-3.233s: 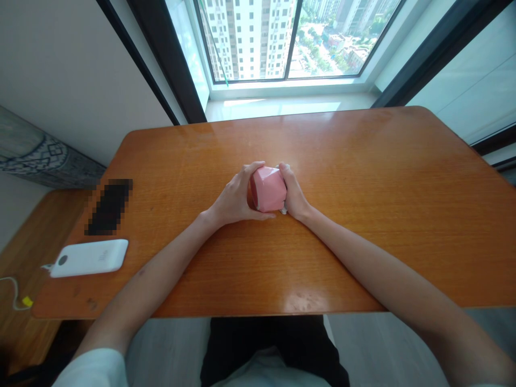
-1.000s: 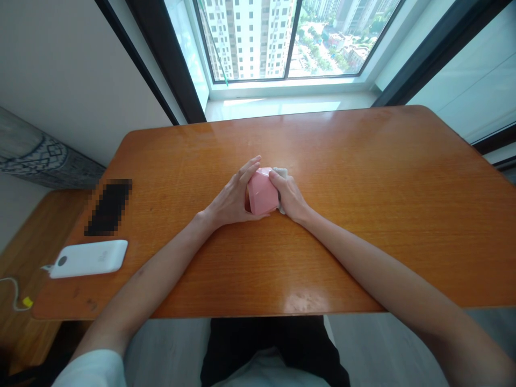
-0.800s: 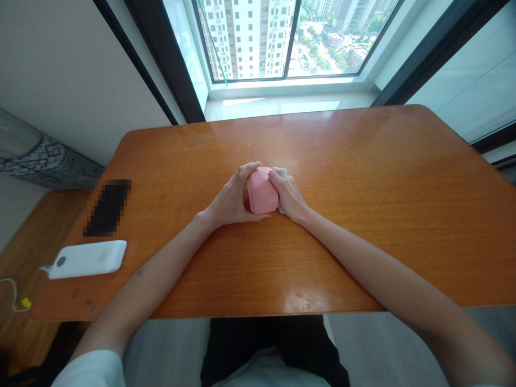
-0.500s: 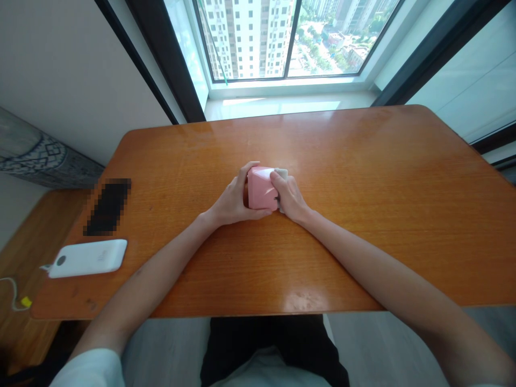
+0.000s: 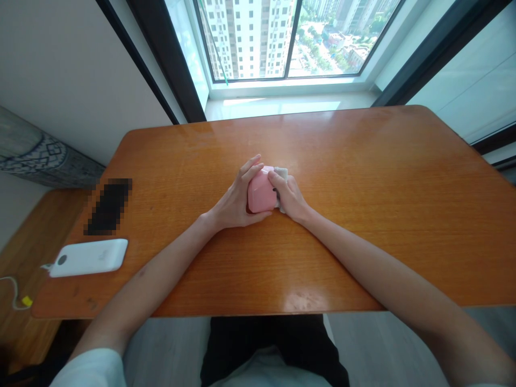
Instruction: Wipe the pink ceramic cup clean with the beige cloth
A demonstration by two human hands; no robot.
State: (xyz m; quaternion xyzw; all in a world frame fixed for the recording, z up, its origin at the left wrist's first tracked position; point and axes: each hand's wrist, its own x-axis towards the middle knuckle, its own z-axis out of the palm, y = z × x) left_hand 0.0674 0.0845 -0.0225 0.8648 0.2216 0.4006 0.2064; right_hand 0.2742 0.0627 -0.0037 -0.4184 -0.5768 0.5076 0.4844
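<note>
A small pink faceted object (image 5: 261,194) sits between both hands at the middle of the orange wooden table (image 5: 363,215). My left hand (image 5: 236,196) cups its left side, fingers curled round it. My right hand (image 5: 291,198) presses a small grey-white cloth (image 5: 281,173) against its right side, with the fingers closed on the cloth. The object's underside and far side are hidden.
A white power bank (image 5: 89,257) with a cable lies at the table's near left corner. A blurred black item (image 5: 108,207) lies behind it. A window sill and glass run along the far edge. A lower wooden surface (image 5: 16,258) stands to the left.
The pink object has been turned a little between the hands, showing different faces. My right hand with the cloth has shifted slightly over its right side. The hands stay at the same spot.
</note>
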